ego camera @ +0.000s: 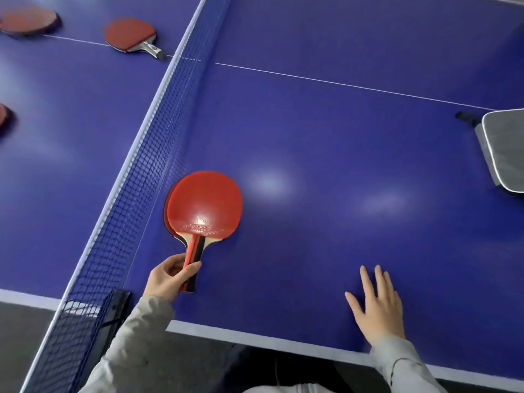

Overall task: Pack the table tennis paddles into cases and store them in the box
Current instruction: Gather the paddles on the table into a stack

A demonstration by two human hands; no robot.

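Note:
My left hand [170, 276] grips the red-and-black handle of a red paddle [205, 205], stacked over a second paddle whose dark edge shows at its left. The pair sits just right of the net. My right hand [377, 304] lies flat and open on the blue table, fingers spread, holding nothing. A grey paddle case [502, 150] with a black strap lies at the right edge, partly cut off. Beyond the net lie three more red paddles: one with a pale handle [130, 35], one blurred at the top left [28, 19], one at the left edge [4, 116].
The blue table-tennis table [326, 131] fills the view, with white lines and a white front edge. A dark net [147, 154] runs diagonally across it, clamped by a black post [113, 307] at the near edge. No box is in view.

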